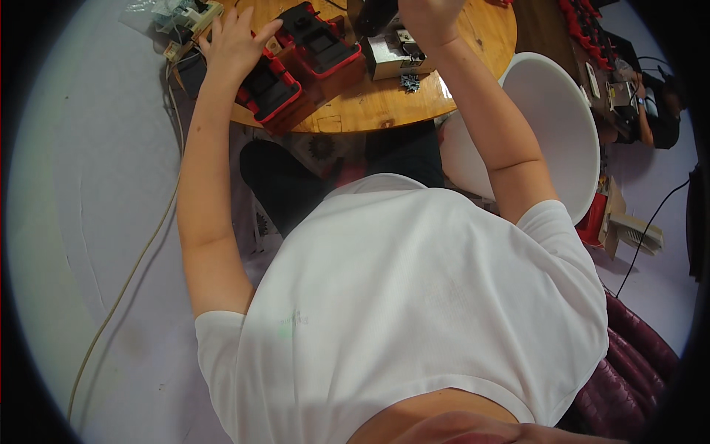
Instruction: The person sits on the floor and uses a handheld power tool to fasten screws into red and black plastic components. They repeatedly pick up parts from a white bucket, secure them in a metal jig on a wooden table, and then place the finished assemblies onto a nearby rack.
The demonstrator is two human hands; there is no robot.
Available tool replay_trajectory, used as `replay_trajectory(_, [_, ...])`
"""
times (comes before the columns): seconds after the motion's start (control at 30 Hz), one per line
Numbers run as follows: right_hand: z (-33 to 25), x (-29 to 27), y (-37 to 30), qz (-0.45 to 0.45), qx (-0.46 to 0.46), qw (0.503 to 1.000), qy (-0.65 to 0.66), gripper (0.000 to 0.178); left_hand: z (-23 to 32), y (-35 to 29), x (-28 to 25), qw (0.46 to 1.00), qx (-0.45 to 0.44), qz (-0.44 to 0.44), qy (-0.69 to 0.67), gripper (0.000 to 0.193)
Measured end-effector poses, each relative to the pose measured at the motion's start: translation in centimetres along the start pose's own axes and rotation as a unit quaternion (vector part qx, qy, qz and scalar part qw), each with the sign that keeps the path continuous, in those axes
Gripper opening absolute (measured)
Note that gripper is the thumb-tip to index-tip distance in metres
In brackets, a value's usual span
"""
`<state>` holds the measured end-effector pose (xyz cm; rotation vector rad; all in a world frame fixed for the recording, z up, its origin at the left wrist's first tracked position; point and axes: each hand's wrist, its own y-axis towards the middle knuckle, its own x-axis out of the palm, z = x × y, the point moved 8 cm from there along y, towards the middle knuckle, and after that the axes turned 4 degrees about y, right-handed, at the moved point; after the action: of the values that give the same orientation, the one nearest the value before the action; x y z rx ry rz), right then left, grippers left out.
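White shirt (414,296) nearest; left hand (235,41) spread on red-black case (268,85), right hand's (429,18) grip unclear.

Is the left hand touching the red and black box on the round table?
Touching. The head view shows the left hand lying flat on top of the red and black box at the wooden table's edge, with no gap between them.

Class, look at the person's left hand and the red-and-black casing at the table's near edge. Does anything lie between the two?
Nothing visible does. The left hand already rests on the red-and-black casing on the round wooden table, fingers spread over its far end. The right hand is raised near the top edge.
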<state>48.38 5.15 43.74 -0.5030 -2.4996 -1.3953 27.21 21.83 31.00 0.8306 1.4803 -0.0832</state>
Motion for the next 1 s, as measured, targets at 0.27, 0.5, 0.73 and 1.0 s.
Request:
replay_trajectory(0.27, [2.6,0.3,-0.8,-0.009,0.020,0.998,-0.058,0.025,-0.9,-2.2,2.6,0.980,-0.064,-0.102,-0.160,0.066])
replay_trajectory(0.5, [2.9,2.7,-0.7,-0.088,0.000,0.991,-0.104,0.029,-0.2,-2.0,2.8,0.974,0.001,-0.062,-0.217,0.058])
replay_trajectory(0.73, [3.2,2.6,-1.4,-0.094,-0.003,0.989,-0.110,0.032,0.5,-2.1,1.7,0.965,0.007,-0.044,-0.257,0.045])
replay_trajectory(1.0, [-0.5,-5.5,-0.7,-0.032,0.014,0.990,-0.139,0.029,-0.1,-1.6,2.5,0.962,-0.014,-0.065,-0.266,0.047])
